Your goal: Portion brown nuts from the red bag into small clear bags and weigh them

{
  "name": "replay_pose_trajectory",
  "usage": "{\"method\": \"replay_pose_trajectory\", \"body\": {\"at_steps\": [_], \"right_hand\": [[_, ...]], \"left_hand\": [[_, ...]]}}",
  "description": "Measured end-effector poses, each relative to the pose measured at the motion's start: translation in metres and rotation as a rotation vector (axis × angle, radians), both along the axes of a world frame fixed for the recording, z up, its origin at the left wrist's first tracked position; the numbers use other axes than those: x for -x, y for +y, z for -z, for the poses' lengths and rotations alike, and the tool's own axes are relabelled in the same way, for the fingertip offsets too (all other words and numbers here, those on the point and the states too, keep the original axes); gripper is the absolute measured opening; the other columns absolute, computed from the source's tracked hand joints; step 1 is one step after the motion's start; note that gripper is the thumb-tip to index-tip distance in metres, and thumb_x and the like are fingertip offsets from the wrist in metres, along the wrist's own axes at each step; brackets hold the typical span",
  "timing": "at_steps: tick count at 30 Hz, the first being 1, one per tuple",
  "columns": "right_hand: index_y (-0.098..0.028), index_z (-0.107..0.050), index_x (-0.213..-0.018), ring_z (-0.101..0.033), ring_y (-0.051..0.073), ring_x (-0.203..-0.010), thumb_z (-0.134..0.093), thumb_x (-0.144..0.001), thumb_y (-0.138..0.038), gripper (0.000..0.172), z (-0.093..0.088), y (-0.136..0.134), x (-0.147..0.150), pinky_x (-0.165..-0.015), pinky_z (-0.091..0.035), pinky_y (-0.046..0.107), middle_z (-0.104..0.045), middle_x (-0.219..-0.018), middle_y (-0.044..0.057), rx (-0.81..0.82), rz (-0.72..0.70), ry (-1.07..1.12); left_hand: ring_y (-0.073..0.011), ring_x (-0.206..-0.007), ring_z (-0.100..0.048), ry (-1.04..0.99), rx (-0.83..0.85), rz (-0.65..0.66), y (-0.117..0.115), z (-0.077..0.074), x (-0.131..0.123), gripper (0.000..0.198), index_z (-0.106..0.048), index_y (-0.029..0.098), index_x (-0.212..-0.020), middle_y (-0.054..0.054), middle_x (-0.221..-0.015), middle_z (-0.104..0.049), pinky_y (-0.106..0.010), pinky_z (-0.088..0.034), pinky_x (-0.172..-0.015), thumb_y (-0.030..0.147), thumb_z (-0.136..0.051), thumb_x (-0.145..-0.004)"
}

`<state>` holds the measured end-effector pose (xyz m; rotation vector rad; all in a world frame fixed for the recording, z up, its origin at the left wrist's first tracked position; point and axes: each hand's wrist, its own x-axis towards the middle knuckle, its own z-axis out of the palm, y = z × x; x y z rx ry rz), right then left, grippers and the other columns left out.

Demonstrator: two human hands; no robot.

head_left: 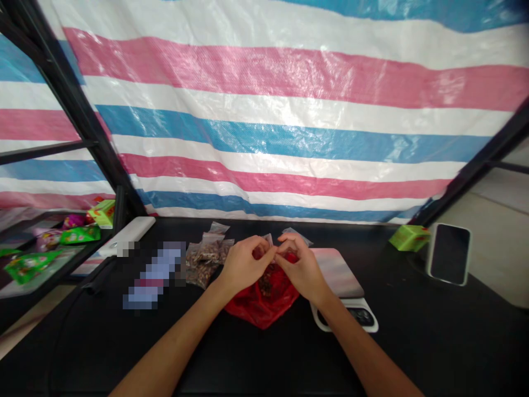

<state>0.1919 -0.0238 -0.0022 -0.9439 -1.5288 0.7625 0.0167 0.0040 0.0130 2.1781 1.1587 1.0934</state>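
Observation:
My left hand [247, 261] and my right hand [303, 268] meet fingertip to fingertip above a red plastic bag [264, 312]. Both are closed in a pinch on a small clear zip bag [269, 239], mostly hidden by the fingers. The red bag lies open on the black table, with loose brown dried bits [266, 284] inside it. Left of my left hand is a heap of small filled zip bags [204, 256] with similar brown bits. Flat clear bags [303, 236] lie behind my right hand. A white kitchen scale [336, 273] sits under my right forearm.
A phone-like device [448, 253] stands upright at the right, beside a green box [409, 237]. A white power strip [128, 235] lies at the back left. Green snack packets [80, 234] rest on a side shelf. Striped sheeting [289, 127] hangs behind the table [256, 364].

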Motion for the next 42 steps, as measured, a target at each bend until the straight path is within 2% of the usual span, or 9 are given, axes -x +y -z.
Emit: {"method": "replay_pose_trajectory", "body": {"at_steps": [4,9,13,17,22,26,31,35,42], "right_hand": [[-0.028,-0.049,-0.131,-0.069,0.019,-0.080,-0.072,-0.086,-0.026,0.050,-0.005,-0.003,0.003,-0.080,-0.057,0.035,-0.068,-0.083,-0.003,0.058,-0.016,-0.035],[-0.026,-0.047,-0.137,-0.069,0.019,-0.084,-0.067,-0.090,-0.026,0.051,-0.005,-0.003,0.001,-0.082,-0.057,0.036,-0.068,-0.091,0.000,0.068,-0.018,-0.051],[-0.027,-0.045,-0.141,-0.068,0.018,-0.083,-0.068,-0.089,-0.025,0.056,-0.003,-0.002,-0.002,-0.080,-0.058,0.035,-0.066,-0.092,-0.001,0.074,-0.051,-0.050],[-0.027,-0.046,-0.142,-0.067,0.017,-0.085,-0.062,-0.092,-0.024,0.052,-0.002,-0.005,0.001,-0.084,-0.057,0.035,-0.066,-0.095,0.000,0.067,-0.089,-0.091],[-0.027,-0.048,-0.139,-0.067,0.018,-0.086,-0.061,-0.092,-0.025,0.048,0.000,-0.007,0.007,-0.082,-0.057,0.035,-0.067,-0.096,0.001,0.047,-0.069,-0.126],[-0.025,-0.052,-0.133,-0.065,0.017,-0.076,-0.062,-0.091,-0.025,0.043,-0.002,-0.007,0.007,-0.075,-0.055,0.032,-0.064,-0.082,-0.002,0.025,-0.010,-0.129],[-0.028,-0.056,-0.126,-0.061,0.017,-0.073,-0.059,-0.088,-0.016,0.040,-0.007,-0.012,0.013,-0.073,-0.052,0.030,-0.059,-0.079,-0.003,-0.046,0.094,-0.221],[-0.029,-0.056,-0.125,-0.061,0.018,-0.076,-0.057,-0.087,-0.012,0.042,-0.009,-0.017,0.018,-0.075,-0.051,0.030,-0.059,-0.080,-0.003,-0.079,0.145,-0.321],[-0.028,-0.057,-0.118,-0.060,0.018,-0.076,-0.057,-0.089,-0.015,0.033,-0.003,-0.017,0.022,-0.070,-0.049,0.030,-0.059,-0.084,-0.001,-0.110,0.230,-0.216]], "left_hand": [[-0.0144,-0.066,-0.058,-0.125,0.189,0.137,0.008,0.006,0.001,0.033,-0.068,0.018,-0.080,0.000,-0.073,-0.068,-0.025,-0.042,-0.064,0.043,-0.055,-0.097],[-0.0143,-0.070,-0.058,-0.258,0.323,0.312,0.012,0.007,0.006,0.033,-0.068,0.015,-0.080,-0.002,-0.077,-0.068,-0.024,-0.043,-0.065,0.044,-0.059,-0.096],[-0.0162,-0.075,-0.061,-0.277,0.337,0.400,0.012,0.004,0.008,0.031,-0.070,0.015,-0.080,-0.003,-0.079,-0.069,-0.026,-0.045,-0.071,0.040,-0.060,-0.095],[-0.0154,-0.070,-0.059,-0.245,0.359,0.397,0.014,0.003,0.012,0.030,-0.068,0.015,-0.074,-0.001,-0.072,-0.066,-0.026,-0.043,-0.069,0.037,-0.062,-0.093],[-0.0131,-0.064,-0.051,-0.217,0.343,0.361,0.016,0.002,0.014,0.031,-0.061,0.015,-0.066,0.001,-0.065,-0.058,-0.025,-0.038,-0.064,0.036,-0.062,-0.090],[-0.0123,-0.066,-0.050,-0.160,0.262,0.355,0.011,-0.001,0.011,0.022,-0.059,0.016,-0.069,0.002,-0.068,-0.058,-0.024,-0.039,-0.065,0.026,-0.058,-0.089],[-0.0106,-0.062,-0.046,-0.026,0.093,0.240,0.006,-0.002,0.010,0.017,-0.050,0.018,-0.065,0.004,-0.064,-0.053,-0.024,-0.034,-0.060,0.015,-0.059,-0.078],[-0.0101,-0.060,-0.046,0.011,0.085,0.234,0.006,-0.006,0.012,0.016,-0.050,0.018,-0.063,0.004,-0.064,-0.054,-0.024,-0.034,-0.059,0.013,-0.059,-0.076],[-0.0088,-0.058,-0.042,-0.065,0.126,0.239,0.006,-0.009,0.013,0.020,-0.049,0.017,-0.060,0.005,-0.060,-0.050,-0.022,-0.032,-0.055,0.015,-0.060,-0.076]]}}
